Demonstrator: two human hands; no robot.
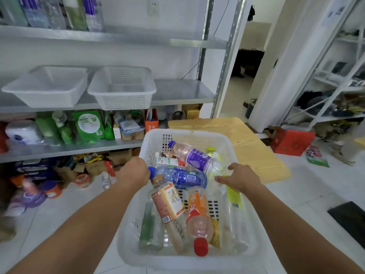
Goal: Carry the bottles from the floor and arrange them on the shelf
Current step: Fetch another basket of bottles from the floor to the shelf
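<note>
Barely begun: left hand (136, 171) and right hand (240, 177) grip opposite rims of the basket (177, 133), bottles (197, 157) all inside it, none yet on the shelf (177, 91) beyond it.

We read 兰香乌龙 | on the cream-and-orange label of the clear plastic tea bottle (171, 201) | other labels we cannot make out
</note>
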